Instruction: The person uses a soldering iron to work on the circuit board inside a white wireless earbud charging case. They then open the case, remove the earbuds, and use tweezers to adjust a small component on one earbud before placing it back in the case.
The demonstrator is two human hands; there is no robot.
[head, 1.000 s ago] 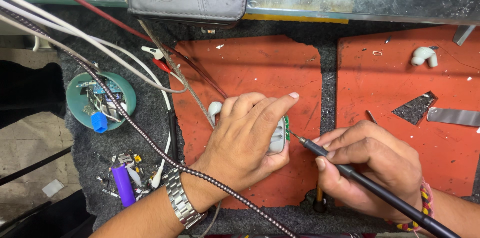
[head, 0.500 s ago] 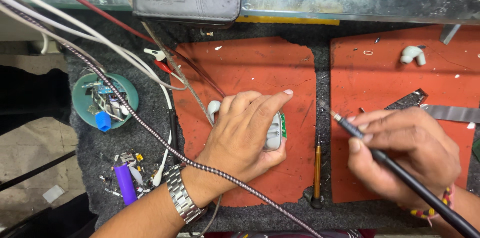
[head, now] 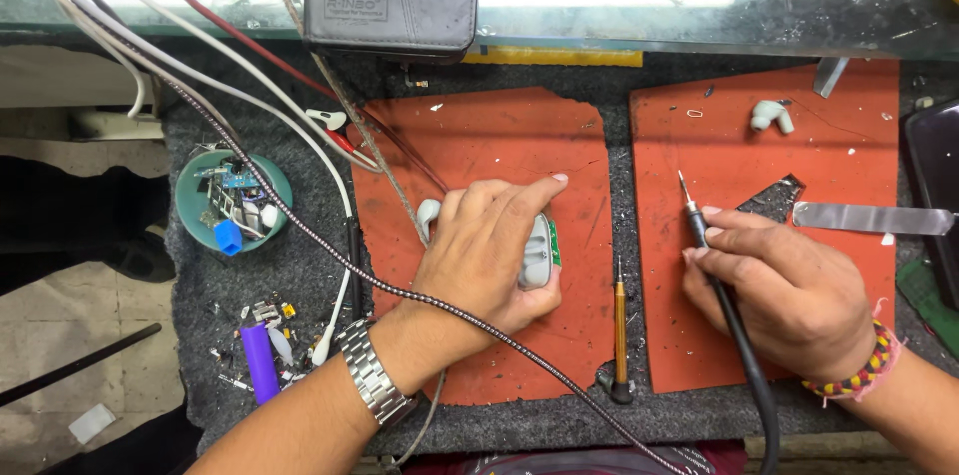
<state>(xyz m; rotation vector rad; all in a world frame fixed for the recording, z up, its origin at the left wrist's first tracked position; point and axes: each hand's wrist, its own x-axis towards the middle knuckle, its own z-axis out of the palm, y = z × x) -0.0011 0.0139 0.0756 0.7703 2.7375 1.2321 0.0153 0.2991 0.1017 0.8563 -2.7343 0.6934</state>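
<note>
Pressing a grey earbud case (head: 536,253) onto an orange mat (head: 499,145), left hand (head: 489,250) clasped over it, right hand (head: 789,290) gripping a black soldering iron (head: 734,320), screwdriver (head: 620,330) lying between them.

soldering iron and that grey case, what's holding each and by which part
The right hand grips the soldering iron on its black handle, just behind the tip. The left hand presses down on the grey earbud case, covering most of it.

The case (head: 536,253) lies under the left grip (head: 489,255) on a mat (head: 499,135), with a screwdriver (head: 619,325) just right of it. Right of that, the right grip (head: 784,290) holds an iron (head: 699,235) over a second mat (head: 849,165); an earbud (head: 771,116) lies behind that grip, a dish (head: 232,201) far left.
</note>
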